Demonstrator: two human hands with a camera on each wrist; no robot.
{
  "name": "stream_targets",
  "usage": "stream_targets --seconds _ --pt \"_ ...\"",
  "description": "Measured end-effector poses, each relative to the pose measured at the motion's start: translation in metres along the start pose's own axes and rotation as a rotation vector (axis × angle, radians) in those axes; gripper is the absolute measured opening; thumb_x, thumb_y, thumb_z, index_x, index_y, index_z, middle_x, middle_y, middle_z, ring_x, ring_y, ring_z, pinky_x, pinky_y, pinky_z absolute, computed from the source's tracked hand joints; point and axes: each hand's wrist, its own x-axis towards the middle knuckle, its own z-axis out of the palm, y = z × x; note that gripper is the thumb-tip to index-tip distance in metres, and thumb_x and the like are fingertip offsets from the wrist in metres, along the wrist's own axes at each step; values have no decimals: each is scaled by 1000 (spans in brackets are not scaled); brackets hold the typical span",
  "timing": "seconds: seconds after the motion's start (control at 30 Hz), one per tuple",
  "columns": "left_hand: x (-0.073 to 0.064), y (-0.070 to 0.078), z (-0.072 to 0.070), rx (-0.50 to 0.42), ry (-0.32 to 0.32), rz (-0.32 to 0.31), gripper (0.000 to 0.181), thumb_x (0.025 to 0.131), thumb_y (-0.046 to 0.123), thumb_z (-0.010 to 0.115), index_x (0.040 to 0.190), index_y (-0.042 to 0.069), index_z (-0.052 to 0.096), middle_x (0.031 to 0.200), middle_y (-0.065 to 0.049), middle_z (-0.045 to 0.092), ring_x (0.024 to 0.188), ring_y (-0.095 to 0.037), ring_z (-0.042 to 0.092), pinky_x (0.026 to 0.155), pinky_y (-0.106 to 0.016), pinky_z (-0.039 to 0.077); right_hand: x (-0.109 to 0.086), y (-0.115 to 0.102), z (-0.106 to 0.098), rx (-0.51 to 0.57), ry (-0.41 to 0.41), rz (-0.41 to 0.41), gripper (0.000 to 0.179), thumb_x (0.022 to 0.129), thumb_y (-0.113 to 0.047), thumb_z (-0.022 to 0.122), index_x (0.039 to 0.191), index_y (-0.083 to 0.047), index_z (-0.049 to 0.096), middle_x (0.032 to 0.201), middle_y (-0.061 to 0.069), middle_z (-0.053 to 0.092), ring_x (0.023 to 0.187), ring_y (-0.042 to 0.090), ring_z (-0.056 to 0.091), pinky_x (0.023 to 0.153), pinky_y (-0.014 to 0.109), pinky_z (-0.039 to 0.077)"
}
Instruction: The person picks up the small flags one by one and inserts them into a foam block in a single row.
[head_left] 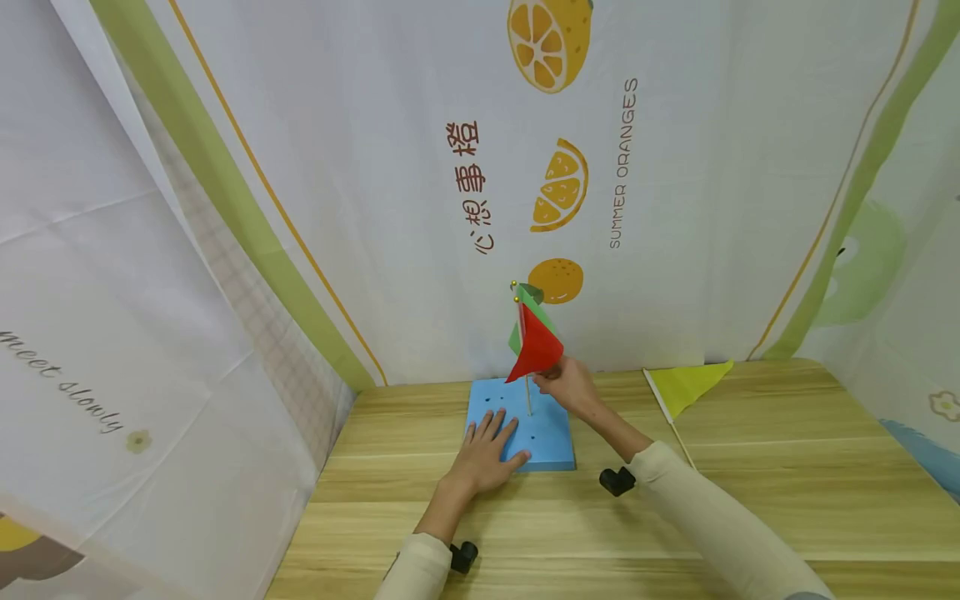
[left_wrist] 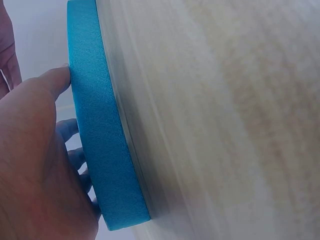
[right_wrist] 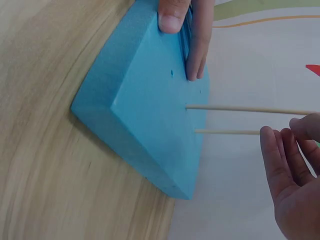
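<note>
Three flags in all: one red flag point(head_left: 537, 343), one green flag point(head_left: 538, 312), one yellow flag point(head_left: 686, 389); one blue block point(head_left: 553, 440), flat on the table point(head_left: 570, 533), with two sticks point(right_wrist: 225, 132) upright in it, belonging to red and green; also in the block's top, three bare holes point(head_left: 532, 437), as seen from the head; at the tops of the upright sticks, two gold knobs point(head_left: 517, 299); red in front of green, partly covering it; yellow on the table, to the right of the block and well apart from it, lower end hidden by the sleeve point(head_left: 720, 512); left hand point(head_left: 483, 460) spread flat on the block, fingers apart, gripping nothing; right hand point(head_left: 573, 388) behind the red cloth, thumb and fingers together, pinching the green flag's stick above the block; behind everything, one white curtain point(head_left: 375, 208) with three printed oranges point(head_left: 558, 279).
</note>
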Motion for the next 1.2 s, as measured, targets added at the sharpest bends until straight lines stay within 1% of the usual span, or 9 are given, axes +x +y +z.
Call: stream_targets --seconds 0.1,0.33,0.5,0.57,0.73,0.8,0.9,1.0,1.2 --pt "-1 0 -1 0 -4 1 73 98 63 39 156 20 30 165 -7 18 153 -33 13 122 -58 15 -1 2 -5 -6 7 -10 23 91 -10 69 110 0 62 93 17 72 73 27 71 68 34 60" --pt "-2 2 -2 -13 -11 4 73 98 63 40 156 20 29 165 -8 17 153 -34 12 122 -58 15 -7 9 -22 -3 7 -80 8 90 -5 69 96 -2 66 87 18 68 68 26 68 63 36 61" --pt "-3 2 -2 -24 5 17 72 98 60 41 156 19 30 165 -9 18 153 -35 13 121 -59 15 -14 13 -40 -24 13 -77 4 89 -6 69 90 -2 66 84 16 67 66 18 64 61 30 59" --pt "-3 1 -2 -21 18 25 71 98 59 42 155 18 31 165 -10 19 152 -35 15 121 -60 15 -16 16 -47 -17 15 -71 4 90 -5 68 90 -1 67 83 18 67 65 18 64 61 32 59" --pt "-3 0 -2 -17 36 39 71 98 59 43 155 18 32 164 -10 20 152 -35 16 121 -60 16 -23 20 -66 -41 23 -60 7 91 -6 67 94 1 67 82 20 67 68 34 66 62 38 60" --pt "-3 -1 -1 -19 33 39 71 98 59 42 155 18 32 165 -10 19 152 -35 15 121 -59 16 -28 22 -74 -60 21 -45 9 92 -8 67 96 0 67 84 20 67 71 36 66 61 34 60" --pt "-2 -2 0 -19 34 41 71 98 59 42 155 18 32 165 -10 19 152 -35 15 121 -59 16 -33 27 -84 -97 21 -23 9 93 -12 67 98 -4 67 85 17 67 73 33 67 61 27 58" --pt "-2 -3 2 -16 40 43 71 98 60 41 155 18 32 165 -10 19 152 -35 15 121 -60 16 -39 33 -94 -134 28 -32 10 94 -14 66 99 -6 67 85 14 68 74 32 68 60 24 57" --pt "-3 -2 0 -21 11 20 72 98 62 40 156 20 30 165 -8 17 153 -33 12 122 -58 15 -49 41 -112 -178 54 -18 13 95 -13 65 102 -3 67 87 10 68 72 17 67 61 25 58"
